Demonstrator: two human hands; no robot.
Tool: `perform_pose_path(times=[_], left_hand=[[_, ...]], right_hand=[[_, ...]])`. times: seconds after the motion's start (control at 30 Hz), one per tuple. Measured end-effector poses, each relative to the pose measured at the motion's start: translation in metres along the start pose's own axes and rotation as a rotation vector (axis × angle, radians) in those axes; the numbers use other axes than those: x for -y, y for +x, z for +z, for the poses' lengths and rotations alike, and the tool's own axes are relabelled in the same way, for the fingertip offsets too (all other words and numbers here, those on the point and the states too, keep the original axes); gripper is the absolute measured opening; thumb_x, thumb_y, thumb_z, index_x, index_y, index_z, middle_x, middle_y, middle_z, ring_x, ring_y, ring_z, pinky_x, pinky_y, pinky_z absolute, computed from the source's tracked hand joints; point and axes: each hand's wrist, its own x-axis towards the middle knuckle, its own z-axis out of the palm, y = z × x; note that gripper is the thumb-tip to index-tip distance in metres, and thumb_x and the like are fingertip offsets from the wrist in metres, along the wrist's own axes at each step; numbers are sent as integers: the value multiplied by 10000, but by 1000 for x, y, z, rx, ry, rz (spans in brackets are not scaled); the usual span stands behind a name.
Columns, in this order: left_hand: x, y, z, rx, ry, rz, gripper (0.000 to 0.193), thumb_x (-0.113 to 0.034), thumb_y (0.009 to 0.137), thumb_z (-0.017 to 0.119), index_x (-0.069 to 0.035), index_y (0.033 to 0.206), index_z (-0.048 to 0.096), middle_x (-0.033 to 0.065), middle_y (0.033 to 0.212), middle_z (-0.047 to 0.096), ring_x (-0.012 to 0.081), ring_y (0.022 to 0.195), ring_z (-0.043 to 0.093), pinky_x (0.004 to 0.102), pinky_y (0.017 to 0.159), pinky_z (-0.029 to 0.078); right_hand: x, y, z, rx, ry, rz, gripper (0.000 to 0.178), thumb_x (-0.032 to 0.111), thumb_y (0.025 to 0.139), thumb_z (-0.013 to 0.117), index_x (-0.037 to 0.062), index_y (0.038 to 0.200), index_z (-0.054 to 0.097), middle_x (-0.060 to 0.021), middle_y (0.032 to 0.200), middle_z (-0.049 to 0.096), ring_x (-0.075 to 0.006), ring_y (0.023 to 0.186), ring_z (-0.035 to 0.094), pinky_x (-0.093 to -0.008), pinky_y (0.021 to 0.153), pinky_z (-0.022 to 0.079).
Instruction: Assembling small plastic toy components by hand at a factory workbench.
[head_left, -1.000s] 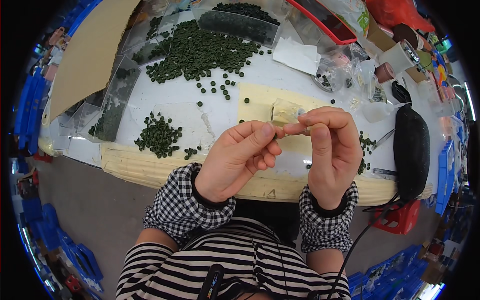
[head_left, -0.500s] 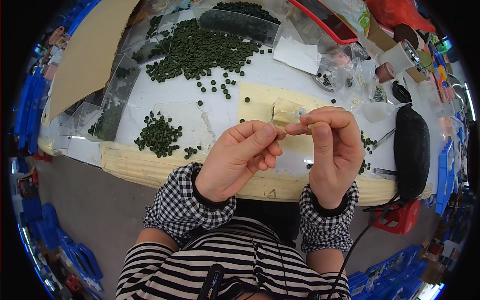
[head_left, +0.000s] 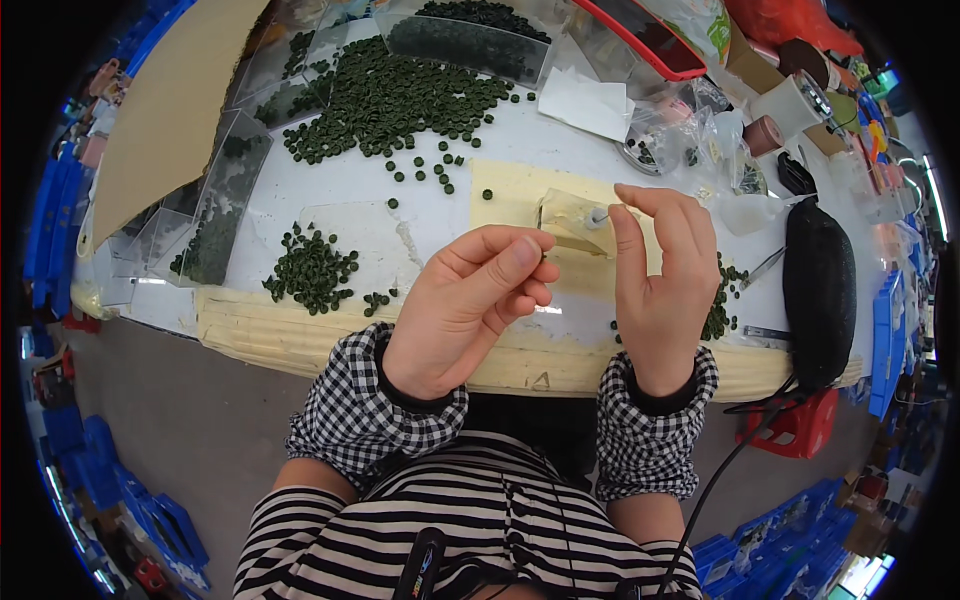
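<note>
left to right: a small heap of dark green discs (head_left: pixel 312 270) lies on the white tabletop (head_left: pixel 440 215), matte, round and flat, with a larger scatter of the same discs (head_left: pixel 395 95) further back beside clear plastic trays (head_left: pixel 225 190). your left hand (head_left: pixel 465 305) has drawn apart from the right since half a second ago, when the fingertips of both met; its thumb and forefinger are now pressed together, and whether anything sits between them cannot be told. your right hand (head_left: pixel 660 270) pinches a small pale, rounded piece (head_left: pixel 597 214) at forefinger and thumb, raised just above a yellowish pad (head_left: pixel 515 195). the parting suggests the piece now rests with the right hand alone. a black, oblong pouch (head_left: pixel 818 290) lies at far right.
</note>
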Motion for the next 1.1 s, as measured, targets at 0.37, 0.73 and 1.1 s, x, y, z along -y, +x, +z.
perform_pose_path(times=[0.37, 0.73, 1.1], left_hand=[[0, -4, -2, 32, 36, 46, 241, -98, 962, 564, -25, 1190, 591, 81, 998, 657, 86, 837, 628, 173, 741, 528], [0, -4, -1, 30, 66, -24, 216, -151, 971, 561, -12, 1130, 606, 74, 938, 661, 86, 774, 618, 178, 713, 521], [7, -1, -7, 135, 21, -68, 192, -128, 966, 568, 3, 1092, 629, 61, 919, 670, 89, 790, 636, 193, 713, 531]], right_hand=[[5, -41, -60, 386, -41, 126, 124, 3, 705, 726, 28, 795, 645, -66, 768, 581, -251, 775, 534, -350, 740, 415], [6, -45, -47, 352, -121, 111, 137, -2, 706, 715, 45, 815, 647, -63, 820, 569, -265, 840, 524, -371, 782, 414], [31, -36, -7, -1, 472, 214, 146, -29, 745, 724, 24, 872, 676, -77, 849, 592, -214, 810, 554, -296, 692, 451]])
